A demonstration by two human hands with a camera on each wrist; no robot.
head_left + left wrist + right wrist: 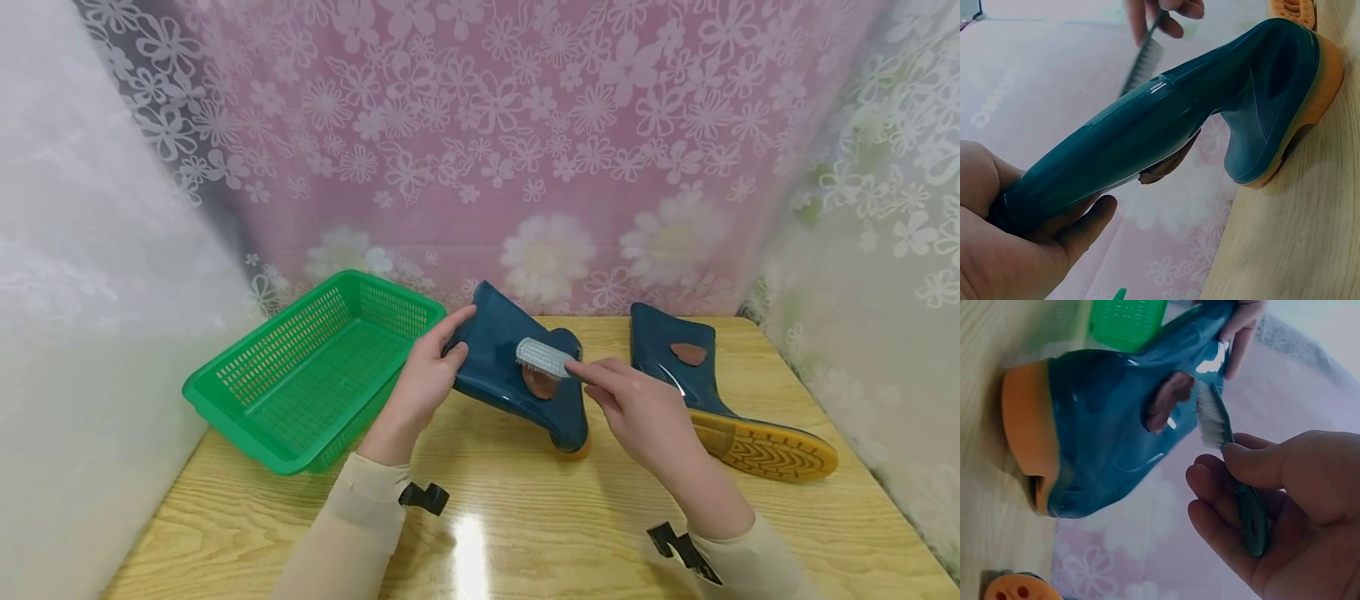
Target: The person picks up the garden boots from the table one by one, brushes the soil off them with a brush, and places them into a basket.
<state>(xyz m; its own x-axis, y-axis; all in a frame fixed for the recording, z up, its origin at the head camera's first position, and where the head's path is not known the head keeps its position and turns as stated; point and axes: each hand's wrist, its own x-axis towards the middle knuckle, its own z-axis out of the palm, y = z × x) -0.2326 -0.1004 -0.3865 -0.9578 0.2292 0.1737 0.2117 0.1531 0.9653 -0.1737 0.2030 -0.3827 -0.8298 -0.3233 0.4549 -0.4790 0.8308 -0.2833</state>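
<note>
My left hand (429,371) grips a dark blue rubber boot (491,333) by the top of its shaft, thumb on one face and fingers behind. The boot leans with its orange sole (1322,87) down on the table. A brown lump like mud (1169,401) sticks to the side of the shaft. In my right hand (648,408) is a green-handled brush (1250,512), pinched between thumb and fingers. Its pale bristles (1210,419) are close beside the brown lump in the right wrist view, and the brush head overlaps the lump in the head view.
A second blue boot (667,375) lies on its side at the right, yellow sole (780,450) showing, with a brown patch (688,354) on its shaft. A green plastic basket (300,333) stands on the left of the wooden table (555,533). A pink floral curtain (487,150) hangs behind.
</note>
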